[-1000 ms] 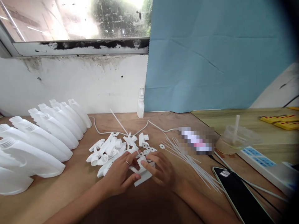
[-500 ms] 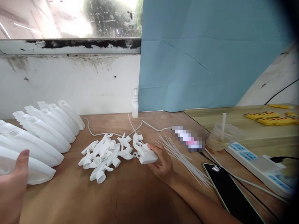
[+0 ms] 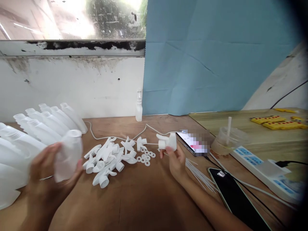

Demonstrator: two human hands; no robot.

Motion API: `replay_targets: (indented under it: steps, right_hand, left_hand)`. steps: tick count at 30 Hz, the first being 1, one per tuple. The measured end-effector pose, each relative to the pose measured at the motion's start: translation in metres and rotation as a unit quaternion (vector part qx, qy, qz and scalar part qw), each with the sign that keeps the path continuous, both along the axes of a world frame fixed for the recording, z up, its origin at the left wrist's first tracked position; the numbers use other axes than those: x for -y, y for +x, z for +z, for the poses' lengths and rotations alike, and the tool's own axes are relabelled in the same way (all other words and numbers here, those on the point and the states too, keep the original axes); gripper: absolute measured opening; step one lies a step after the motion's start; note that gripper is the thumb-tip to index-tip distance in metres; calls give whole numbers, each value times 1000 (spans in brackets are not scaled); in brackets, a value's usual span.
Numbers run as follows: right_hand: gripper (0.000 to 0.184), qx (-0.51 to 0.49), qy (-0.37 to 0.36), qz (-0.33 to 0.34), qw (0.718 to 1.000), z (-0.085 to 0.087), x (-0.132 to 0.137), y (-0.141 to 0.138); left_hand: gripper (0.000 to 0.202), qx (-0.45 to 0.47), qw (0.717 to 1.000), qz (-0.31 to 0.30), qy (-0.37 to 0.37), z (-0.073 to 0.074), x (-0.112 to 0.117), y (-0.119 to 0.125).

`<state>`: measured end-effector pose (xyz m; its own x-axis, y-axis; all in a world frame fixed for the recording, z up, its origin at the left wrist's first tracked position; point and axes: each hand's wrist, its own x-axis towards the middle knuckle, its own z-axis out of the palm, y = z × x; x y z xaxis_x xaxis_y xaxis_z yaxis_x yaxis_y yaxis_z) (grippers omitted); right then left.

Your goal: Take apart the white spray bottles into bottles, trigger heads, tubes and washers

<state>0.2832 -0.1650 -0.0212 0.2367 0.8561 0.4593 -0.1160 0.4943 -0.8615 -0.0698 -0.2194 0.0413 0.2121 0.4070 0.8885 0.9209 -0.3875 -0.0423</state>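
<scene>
My left hand (image 3: 51, 170) is closed around a white plastic bottle (image 3: 69, 154), its open neck tipped up and toward the right. In my right hand (image 3: 176, 162) is a white trigger sprayer head (image 3: 167, 141), gripped between thumb and fingers, with a thin tube pointing left from it. Between the hands lies a heap of white trigger sprayer heads (image 3: 108, 160). Several small white ring washers (image 3: 146, 157) are scattered beside the heap, near my right hand. Thin white tubes (image 3: 201, 176) lie partly hidden behind my right forearm.
Several white bottles (image 3: 51, 125) stand leaning in rows at the left. A finished spray bottle (image 3: 139, 107) stands against the wall. To the right are a lit phone (image 3: 192, 142), a dark phone (image 3: 237, 195), a plastic cup (image 3: 222, 141), a power strip (image 3: 262, 171) and cables.
My left hand has lifted a bottle from the row and moved right. My right hand has raised the sprayer head and turned it, its tube now pointing left, uncovering the washers.
</scene>
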Motion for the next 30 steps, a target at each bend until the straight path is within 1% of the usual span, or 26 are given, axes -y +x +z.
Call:
replay_targets:
  steps: [1, 3, 5, 8, 11, 16, 20, 22, 24, 26, 30]
  right_hand:
    - [19, -73, -25, 19, 997, 1, -4, 1]
    - [22, -197, -68, 46, 977, 6, -11, 5]
    - [22, -274, -100, 68, 954, 10, -17, 11]
    - [19, -326, -107, 76, 936, 14, -22, 20]
    - [18, -341, -103, 59, 932, 13, -24, 24]
    - [20, -324, -127, 53, 936, 10, -25, 22]
    - [25, -294, -150, 62, 942, 7, -24, 14]
    - [28, -263, -159, 71, 949, 5, -21, 7]
    - [29, -215, -161, 100, 958, 4, -16, 0]
    - [28, -164, -161, 148, 962, 4, -11, -7]
    - [26, -71, -165, 233, 956, 1, 2, -18]
  left_hand:
    - [88, -45, 999, -5, -14, 3, -6, 11]
    - [83, -130, 990, -35, -45, 6, -20, 27]
    - [78, -184, 978, -69, -69, 4, -34, 34]
    - [73, -204, 972, -81, -84, -6, -47, 33]
    - [72, -190, 974, -85, -86, -15, -47, 28]
    - [74, -180, 974, -103, -90, -22, -41, 27]
    - [72, -195, 968, -126, -101, -26, -41, 29]
    - [70, -203, 964, -137, -102, -27, -40, 31]
    - [68, -210, 962, -145, -100, -27, -39, 34]
    - [66, -212, 961, -154, -94, -26, -36, 37]
    - [58, -231, 954, -166, -95, -25, -28, 48]
